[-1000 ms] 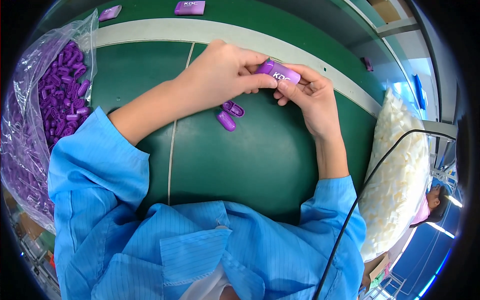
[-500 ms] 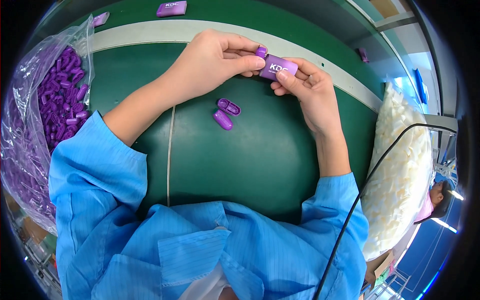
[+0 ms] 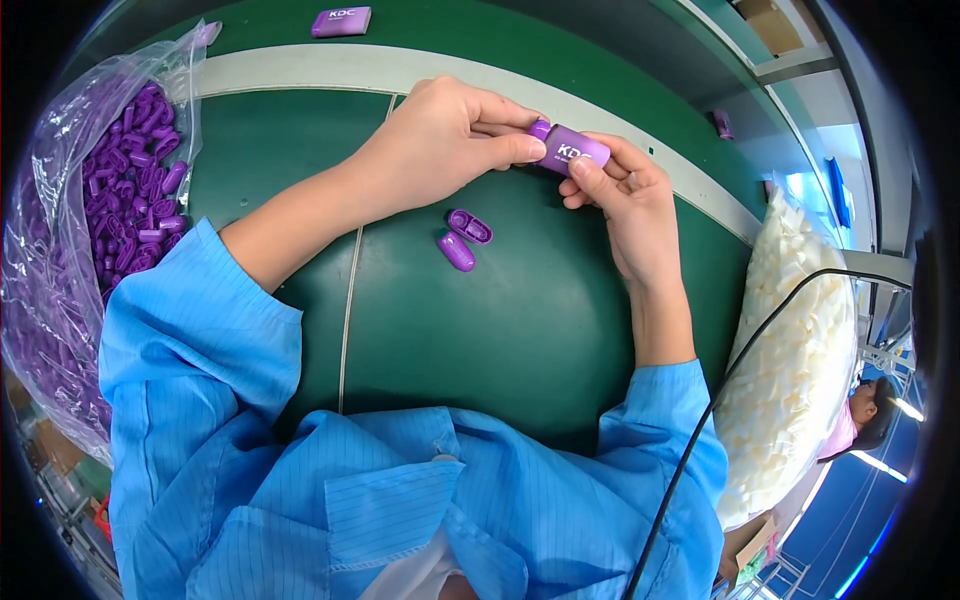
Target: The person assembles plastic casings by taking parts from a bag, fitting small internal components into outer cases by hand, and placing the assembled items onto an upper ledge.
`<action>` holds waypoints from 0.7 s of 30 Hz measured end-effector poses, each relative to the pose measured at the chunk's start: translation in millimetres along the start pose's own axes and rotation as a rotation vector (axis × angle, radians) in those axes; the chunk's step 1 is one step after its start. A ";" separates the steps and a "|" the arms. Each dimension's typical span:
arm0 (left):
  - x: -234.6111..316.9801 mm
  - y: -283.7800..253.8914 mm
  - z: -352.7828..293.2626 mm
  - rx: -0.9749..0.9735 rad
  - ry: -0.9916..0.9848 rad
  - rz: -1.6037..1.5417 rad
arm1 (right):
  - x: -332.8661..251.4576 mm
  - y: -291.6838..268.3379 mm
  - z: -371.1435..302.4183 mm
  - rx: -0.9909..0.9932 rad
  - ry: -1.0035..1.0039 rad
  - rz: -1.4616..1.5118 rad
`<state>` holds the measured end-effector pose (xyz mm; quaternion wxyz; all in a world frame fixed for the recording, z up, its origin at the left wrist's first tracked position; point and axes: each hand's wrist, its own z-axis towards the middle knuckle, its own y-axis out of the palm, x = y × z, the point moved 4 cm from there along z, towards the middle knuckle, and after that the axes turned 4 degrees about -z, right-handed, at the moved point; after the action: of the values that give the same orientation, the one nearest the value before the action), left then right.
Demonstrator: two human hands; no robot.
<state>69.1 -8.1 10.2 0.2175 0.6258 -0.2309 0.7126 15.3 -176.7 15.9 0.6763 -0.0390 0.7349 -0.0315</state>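
Observation:
Above the far part of the green work surface (image 3: 480,340), my two hands meet at a flat purple case (image 3: 566,143) with white print. My right hand (image 3: 640,200) grips the case's right end between thumb and fingers. A small purple cap (image 3: 540,129) is pinched in my left hand (image 3: 435,140), against the left end of the case. Whether the cap is fully seated I cannot tell. Nearer to me lie two loose purple caps, one with its hollow side up (image 3: 470,227) and one with its rounded side up (image 3: 457,251).
A clear plastic bag (image 3: 60,150) full of purple caps (image 3: 130,200) stands at left. Another purple case (image 3: 341,21) lies beyond the pale strip (image 3: 300,68). At right are a bulging bag of cream-coloured pieces (image 3: 790,370), a black cable (image 3: 700,420) and another person (image 3: 862,412) farther off.
The cap, previously at the upper left corner of the case, is now lined up against its left end. Both hands sit slightly lower and farther right in the picture.

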 end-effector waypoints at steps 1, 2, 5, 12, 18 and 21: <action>0.1 0.2 0.1 -0.002 0.007 0.022 | -0.5 0.2 0.4 0.000 0.002 0.000; -0.2 0.7 -0.4 -0.003 0.004 0.021 | -1.2 0.8 0.5 -0.011 0.003 -0.031; -1.7 1.6 -1.0 -0.009 -0.008 0.041 | -2.6 1.1 -0.2 -0.025 -0.004 -0.060; -2.7 -0.2 1.6 -0.018 -0.029 0.015 | -0.1 -1.8 1.0 -0.021 -0.003 -0.052; -1.9 0.5 -0.5 0.003 0.029 0.005 | -2.0 2.4 0.6 -0.030 0.000 -0.021; 1.2 1.6 -2.0 0.016 0.078 0.064 | -1.6 2.9 0.1 -0.004 0.009 -0.006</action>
<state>66.4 -8.2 11.2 0.1984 0.5916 -0.2363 0.7448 15.5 -173.7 17.2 0.6727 -0.0424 0.7380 -0.0324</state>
